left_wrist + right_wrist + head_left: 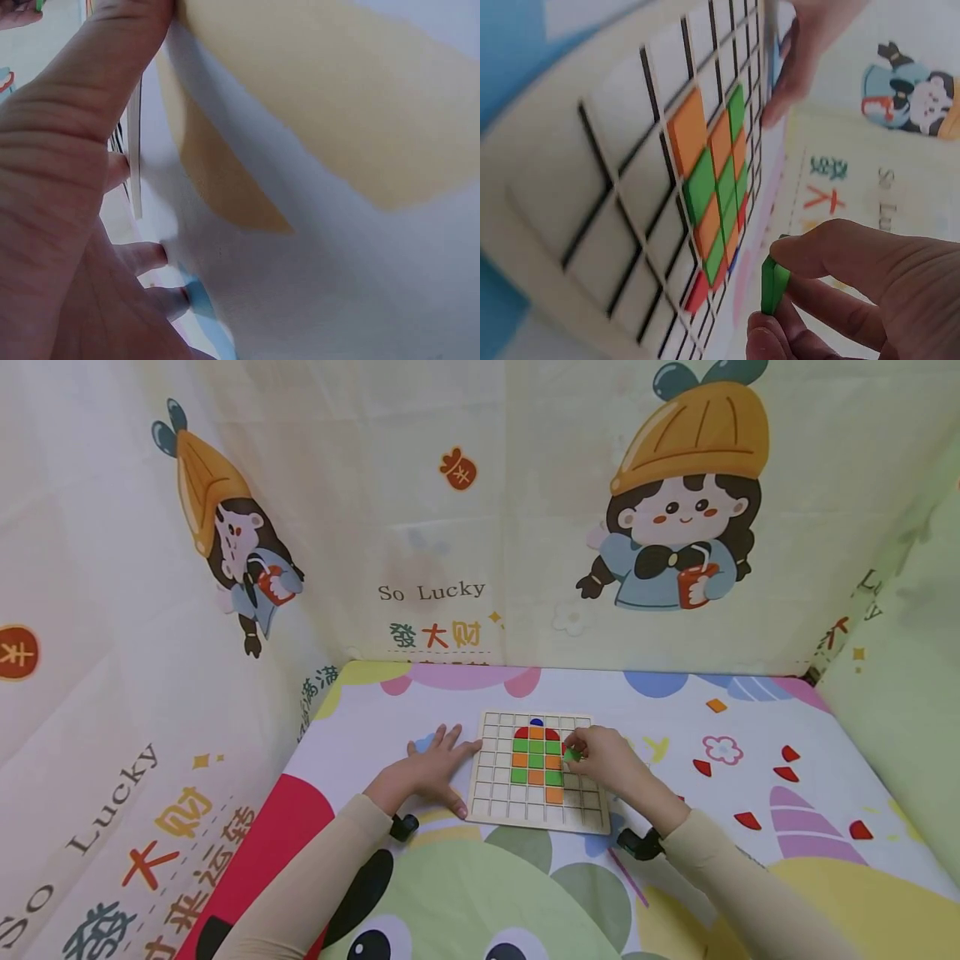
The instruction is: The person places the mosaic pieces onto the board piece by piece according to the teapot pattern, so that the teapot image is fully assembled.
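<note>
A wooden grid board [495, 802] lies on the patterned cloth, partly filled with green, orange, red and blue pieces. My right hand [606, 760] pinches a green tile [774, 283] between thumb and fingers, just above the board's right half. In the right wrist view a red piece [697, 291] sits at the edge of the coloured pattern, near that hand. On the left, my left hand [431, 771] rests with spread fingers, its thumb and a fingertip at the board's left edge. The left wrist view shows its thumb [82, 97] large and close.
Several loose red pieces [747, 821] lie scattered on the cloth to the right. Farther back is an orange tile [716, 705]. Printed curtains [330, 510] stand behind and on both sides of the table. Each wrist wears a black camera strap [639, 843].
</note>
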Demonstrator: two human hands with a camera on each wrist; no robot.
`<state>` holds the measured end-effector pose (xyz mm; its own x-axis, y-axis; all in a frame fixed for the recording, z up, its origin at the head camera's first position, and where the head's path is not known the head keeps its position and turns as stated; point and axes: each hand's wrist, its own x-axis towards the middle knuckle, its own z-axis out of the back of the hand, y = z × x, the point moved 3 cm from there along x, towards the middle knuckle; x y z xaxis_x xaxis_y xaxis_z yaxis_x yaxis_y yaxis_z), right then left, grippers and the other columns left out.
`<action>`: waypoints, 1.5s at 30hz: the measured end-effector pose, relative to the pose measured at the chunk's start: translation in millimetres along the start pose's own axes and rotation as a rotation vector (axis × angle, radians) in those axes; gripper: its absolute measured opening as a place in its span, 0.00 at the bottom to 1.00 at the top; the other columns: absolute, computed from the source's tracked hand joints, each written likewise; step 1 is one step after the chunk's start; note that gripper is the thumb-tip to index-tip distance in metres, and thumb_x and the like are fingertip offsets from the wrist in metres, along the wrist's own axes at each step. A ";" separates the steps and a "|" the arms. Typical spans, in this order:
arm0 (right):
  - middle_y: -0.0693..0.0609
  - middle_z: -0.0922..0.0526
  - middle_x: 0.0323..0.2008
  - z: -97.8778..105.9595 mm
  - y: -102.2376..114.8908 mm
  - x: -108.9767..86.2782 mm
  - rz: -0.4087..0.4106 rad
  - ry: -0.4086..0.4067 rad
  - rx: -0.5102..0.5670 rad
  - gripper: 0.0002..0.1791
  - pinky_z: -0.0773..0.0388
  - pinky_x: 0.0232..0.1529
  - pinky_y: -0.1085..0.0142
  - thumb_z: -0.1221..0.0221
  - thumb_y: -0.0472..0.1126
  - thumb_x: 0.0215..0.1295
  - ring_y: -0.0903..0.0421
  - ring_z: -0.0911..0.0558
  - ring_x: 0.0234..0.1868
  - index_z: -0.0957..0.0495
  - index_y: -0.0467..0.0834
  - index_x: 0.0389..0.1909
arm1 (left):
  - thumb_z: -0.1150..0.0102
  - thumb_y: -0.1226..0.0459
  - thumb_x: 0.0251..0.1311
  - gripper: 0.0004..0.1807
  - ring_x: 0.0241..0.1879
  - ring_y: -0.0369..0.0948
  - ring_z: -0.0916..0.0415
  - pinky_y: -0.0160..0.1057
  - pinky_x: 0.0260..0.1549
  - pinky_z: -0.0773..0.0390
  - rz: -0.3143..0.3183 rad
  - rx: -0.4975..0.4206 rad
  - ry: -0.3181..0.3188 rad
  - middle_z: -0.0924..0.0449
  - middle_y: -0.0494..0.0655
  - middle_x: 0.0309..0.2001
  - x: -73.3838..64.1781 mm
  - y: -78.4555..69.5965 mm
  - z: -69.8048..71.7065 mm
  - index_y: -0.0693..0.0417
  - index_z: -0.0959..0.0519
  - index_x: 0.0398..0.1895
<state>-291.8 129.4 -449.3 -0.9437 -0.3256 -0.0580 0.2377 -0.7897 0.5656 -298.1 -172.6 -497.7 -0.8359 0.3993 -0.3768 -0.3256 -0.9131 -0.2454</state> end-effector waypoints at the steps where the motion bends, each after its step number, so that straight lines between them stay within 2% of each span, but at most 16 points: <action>1: 0.47 0.15 0.36 -5.0 3.2 -0.3 0.016 0.008 -0.002 0.14 0.17 0.43 0.56 0.29 0.34 0.58 0.53 0.20 0.38 0.15 0.37 0.45 | 0.20 0.32 0.33 0.71 0.83 0.61 0.71 0.85 0.64 0.55 0.000 0.002 0.001 0.66 0.54 0.85 0.0 0.2 0.0 0.28 0.51 0.83; 9: 0.54 0.16 0.31 -41.6 19.3 -4.9 0.129 0.050 0.011 0.10 0.19 0.40 0.62 0.27 0.32 0.53 0.59 0.21 0.34 0.15 0.42 0.37 | 0.20 0.33 0.33 0.72 0.83 0.60 0.72 0.85 0.64 0.56 0.002 -0.002 0.005 0.67 0.53 0.85 0.1 0.7 -0.1 0.28 0.51 0.84; 14: 0.55 0.17 0.31 -53.3 23.0 -7.4 0.152 0.042 0.015 0.10 0.22 0.40 0.63 0.26 0.30 0.53 0.60 0.23 0.35 0.14 0.44 0.35 | 0.20 0.33 0.33 0.71 0.83 0.60 0.72 0.85 0.64 0.55 -0.004 0.001 0.003 0.67 0.54 0.85 -0.1 -0.1 0.2 0.28 0.51 0.84; 23: 0.58 0.12 0.33 -56.7 26.1 -10.8 0.176 0.006 0.014 0.04 0.16 0.45 0.60 0.28 0.34 0.60 0.60 0.16 0.38 0.10 0.45 0.35 | 0.20 0.33 0.33 0.71 0.83 0.60 0.71 0.84 0.64 0.56 0.014 0.004 0.005 0.67 0.54 0.85 -1.2 -0.7 0.7 0.28 0.50 0.83; 26: 0.57 0.15 0.34 -55.2 26.7 -11.3 0.214 0.014 -0.005 0.02 0.17 0.42 0.62 0.28 0.35 0.61 0.58 0.17 0.39 0.09 0.44 0.34 | 0.20 0.34 0.33 0.71 0.83 0.60 0.71 0.84 0.64 0.57 0.015 -0.002 0.006 0.66 0.54 0.85 -1.5 -0.9 1.1 0.28 0.50 0.83; 29: 0.55 0.16 0.34 -51.0 20.7 -6.7 0.249 0.012 -0.044 0.04 0.21 0.37 0.67 0.30 0.37 0.64 0.60 0.21 0.36 0.08 0.43 0.38 | 0.20 0.34 0.33 0.71 0.83 0.60 0.72 0.84 0.64 0.57 0.018 -0.007 0.012 0.67 0.53 0.85 -1.2 -1.2 1.0 0.28 0.51 0.84; 33: 0.49 0.15 0.37 -28.1 -9.6 8.6 0.181 -0.036 -0.061 0.13 0.20 0.36 0.65 0.34 0.39 0.69 0.57 0.20 0.35 0.13 0.39 0.51 | 0.20 0.33 0.33 0.71 0.83 0.60 0.72 0.85 0.64 0.57 0.008 -0.016 0.010 0.67 0.53 0.85 -0.5 -2.2 1.1 0.28 0.51 0.84; 37: 0.37 0.17 0.48 14.4 -65.0 25.2 0.001 -0.094 -0.073 0.22 0.16 0.45 0.51 0.39 0.41 0.73 0.43 0.17 0.44 0.22 0.36 0.63 | 0.20 0.33 0.33 0.71 0.83 0.60 0.73 0.85 0.64 0.57 0.009 -0.016 0.013 0.68 0.53 0.85 -0.3 -1.7 0.5 0.28 0.51 0.84; 41: 0.29 0.23 0.57 59.6 -125.3 34.9 -0.142 -0.117 -0.094 0.24 0.25 0.57 0.38 0.46 0.43 0.76 0.32 0.23 0.57 0.26 0.33 0.65 | 0.19 0.34 0.33 0.71 0.83 0.60 0.74 0.85 0.64 0.58 0.018 -0.018 0.015 0.68 0.53 0.85 -0.3 -1.5 1.2 0.28 0.51 0.84; 45: 0.23 0.32 0.60 89.7 -179.1 30.8 -0.276 -0.175 -0.069 0.26 0.33 0.61 0.32 0.50 0.42 0.75 0.26 0.32 0.60 0.29 0.29 0.64 | 0.19 0.34 0.34 0.71 0.83 0.60 0.74 0.85 0.64 0.58 0.014 -0.022 0.014 0.68 0.53 0.85 0.1 -2.5 2.2 0.28 0.51 0.84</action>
<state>-384.1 307.5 -478.6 -0.9985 -0.0045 -0.0554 -0.0233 -0.8709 0.4909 -298.3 -170.5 -495.2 -0.8338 0.3876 -0.3932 -0.3036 -0.9167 -0.2597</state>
